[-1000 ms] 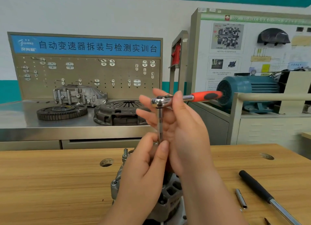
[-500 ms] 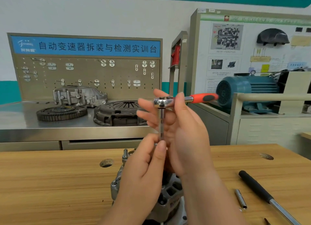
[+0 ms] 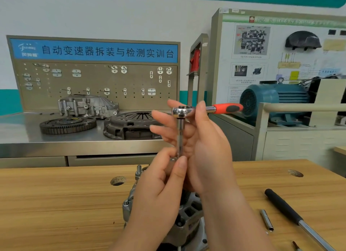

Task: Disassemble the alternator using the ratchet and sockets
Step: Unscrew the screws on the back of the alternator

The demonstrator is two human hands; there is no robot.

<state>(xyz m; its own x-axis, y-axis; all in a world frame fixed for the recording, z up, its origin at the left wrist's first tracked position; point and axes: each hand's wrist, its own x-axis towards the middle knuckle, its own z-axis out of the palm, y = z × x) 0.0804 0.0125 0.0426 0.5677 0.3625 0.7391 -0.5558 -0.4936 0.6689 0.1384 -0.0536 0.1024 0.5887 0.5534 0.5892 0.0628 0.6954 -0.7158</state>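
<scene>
A grey alternator stands on the wooden bench, mostly hidden behind my hands. Above it I hold a chrome ratchet with an orange and black handle pointing right. A long chrome extension hangs straight down from its head. My right hand is behind the tool, thumb on the ratchet head, fingers straight and spread to the left. My left hand pinches the lower end of the extension, where a small socket is mostly hidden by the fingers.
On the bench at right lie a loose chrome socket and a black-handled bar. Round holes mark the benchtop. Behind stands a steel counter with a flywheel, a clutch cover and a housing. A blue motor sits at right.
The ratchet and both hands have dropped slightly and stayed in place. The orange handle has swung a little, now lying more level.
</scene>
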